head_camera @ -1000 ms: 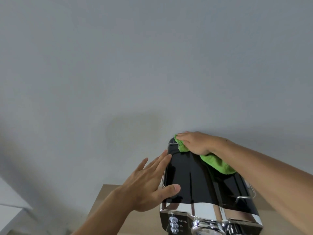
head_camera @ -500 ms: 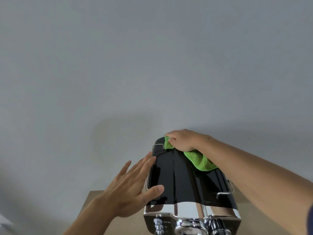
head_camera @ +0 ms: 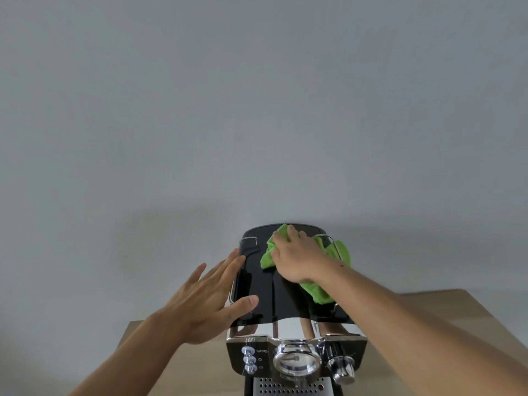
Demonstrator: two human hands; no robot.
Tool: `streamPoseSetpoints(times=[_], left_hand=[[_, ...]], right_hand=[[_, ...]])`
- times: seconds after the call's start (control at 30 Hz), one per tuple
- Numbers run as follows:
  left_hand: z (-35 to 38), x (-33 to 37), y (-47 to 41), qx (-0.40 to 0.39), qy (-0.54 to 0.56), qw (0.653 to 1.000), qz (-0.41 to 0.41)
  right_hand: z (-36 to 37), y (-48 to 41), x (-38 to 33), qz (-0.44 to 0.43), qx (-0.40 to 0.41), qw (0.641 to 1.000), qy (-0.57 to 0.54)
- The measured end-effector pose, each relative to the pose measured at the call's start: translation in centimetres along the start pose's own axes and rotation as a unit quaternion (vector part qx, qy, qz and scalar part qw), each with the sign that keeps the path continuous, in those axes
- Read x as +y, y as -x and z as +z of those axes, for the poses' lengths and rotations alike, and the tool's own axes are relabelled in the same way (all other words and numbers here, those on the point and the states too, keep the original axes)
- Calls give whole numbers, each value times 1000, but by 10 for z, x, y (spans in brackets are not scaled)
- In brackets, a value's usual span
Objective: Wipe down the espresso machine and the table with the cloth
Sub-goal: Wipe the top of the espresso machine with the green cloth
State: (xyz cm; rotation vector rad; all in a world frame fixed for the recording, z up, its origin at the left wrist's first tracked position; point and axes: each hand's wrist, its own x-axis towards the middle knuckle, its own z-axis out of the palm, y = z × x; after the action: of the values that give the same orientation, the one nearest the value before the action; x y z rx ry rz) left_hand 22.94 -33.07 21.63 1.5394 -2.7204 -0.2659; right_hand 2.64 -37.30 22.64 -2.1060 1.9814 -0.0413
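A black and chrome espresso machine (head_camera: 274, 295) stands on a light wooden table (head_camera: 445, 315) against the wall. My right hand (head_camera: 297, 258) presses a bright green cloth (head_camera: 268, 257) flat onto the rear part of the machine's glossy black top. Part of the cloth trails out under my wrist toward the right edge. My left hand (head_camera: 211, 298) lies with fingers spread against the machine's left edge, thumb on the top, steadying it and holding nothing. Chrome buttons, the group head and a knob show on the front panel.
A plain grey wall (head_camera: 257, 110) rises directly behind the machine. The table surface shows to the left (head_camera: 143, 335) and right of the machine. A perforated drip tray (head_camera: 288, 385) is at the bottom edge.
My right hand has slid the cloth from the back left corner toward the middle of the top. The view has tilted down, showing more of the machine's front and the table.
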Motion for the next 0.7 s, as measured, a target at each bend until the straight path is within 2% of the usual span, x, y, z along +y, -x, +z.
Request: streamPoseSetpoints(times=[0.13,0.27,0.37,0.43,0.5,0.6,0.7], left_hand=[[2,0,0,6,3,1000,0],[4,0,0,10,12,1000,-1],[3,0,-1,8,8,1000,1],[2,-1,0,3,12,1000,2],[3,-2,0,2,13,1000,6],[3,-2,0,4,9,1000,5],[2,1,0,3,4,1000,4]], right_hand=[[14,40,6,9,-5,999,-36],[11,36,7,86,-26,994,-59],[7,20,5,152,1,986,-60],[4,21,0,165,11,985,-57],[2,37,-10,131,14,990,-50],[11,67,-22,10,30,999,-11],[26,95,-16,-60,110,992,3]])
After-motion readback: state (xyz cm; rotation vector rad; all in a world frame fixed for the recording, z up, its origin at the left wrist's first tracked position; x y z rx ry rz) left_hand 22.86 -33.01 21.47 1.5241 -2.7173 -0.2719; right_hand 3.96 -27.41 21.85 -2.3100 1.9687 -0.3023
